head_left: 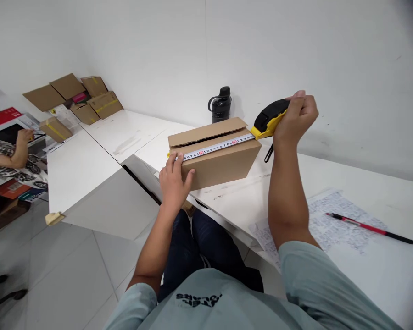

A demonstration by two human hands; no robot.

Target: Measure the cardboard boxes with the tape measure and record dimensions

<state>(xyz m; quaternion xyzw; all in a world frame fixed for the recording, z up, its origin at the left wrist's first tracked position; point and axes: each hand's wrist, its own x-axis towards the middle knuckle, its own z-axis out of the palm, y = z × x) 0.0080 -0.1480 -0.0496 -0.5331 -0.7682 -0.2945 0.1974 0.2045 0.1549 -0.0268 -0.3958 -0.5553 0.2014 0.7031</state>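
Observation:
A brown cardboard box [220, 160] rests on the white table in front of me, one top flap slightly raised. The metal blade [216, 146] of a tape measure lies along its top, numbers facing up. My left hand [175, 178] is at the box's left end, fingers pressing the blade there and thumb against the front face. My right hand [296, 118] grips the black and yellow tape measure case [269, 120] at the box's right end. A black wrist strap [269, 153] dangles below the case. The blade's hooked tip is mostly hidden behind my left fingers.
Behind the box stands a black bottle [221, 104]. A written sheet [337, 220] and a red and black pen [365, 225] lie at right. Several cardboard boxes [106, 104] are piled at the far left, near another person's arm [19, 151]. The white table [141, 133] meets the wall.

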